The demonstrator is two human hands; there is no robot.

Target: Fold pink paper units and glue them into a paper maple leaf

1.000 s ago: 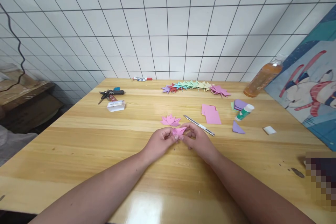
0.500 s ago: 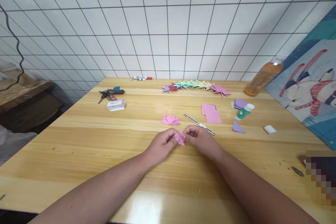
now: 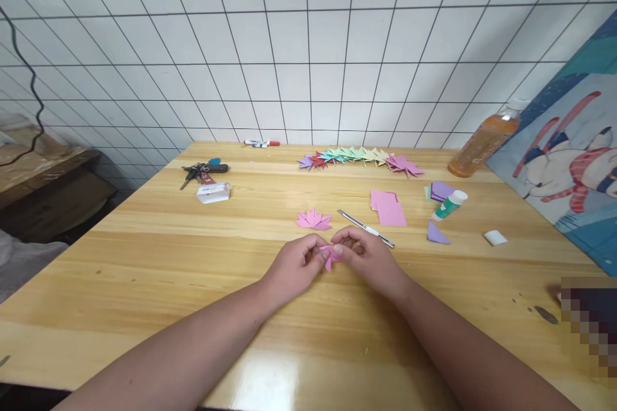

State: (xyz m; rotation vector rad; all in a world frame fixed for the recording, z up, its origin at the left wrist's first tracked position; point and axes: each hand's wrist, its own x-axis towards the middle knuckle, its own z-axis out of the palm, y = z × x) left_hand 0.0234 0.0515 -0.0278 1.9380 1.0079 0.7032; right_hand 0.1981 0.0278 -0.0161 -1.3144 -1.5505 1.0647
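Observation:
Between my two hands is a small folded piece of pink paper, its pointed lower end sticking out below the fingers. My left hand pinches its left side. My right hand grips its right side with thumb and fingers, and hides part of it. Just beyond the hands lies a pink folded-paper fan of points. A utility knife rests diagonally behind my right hand. Pink paper squares lie farther back to the right.
A multicoloured row of folded paper runs along the wall. To the right are a glue stick, purple papers, a white eraser-like block and a bottle. Keys, a small box and a marker are left.
My right hand has shifted slightly, its thumb now farther over the pink paper. The paper has turned a little, so less of it shows. Everything else stays put.

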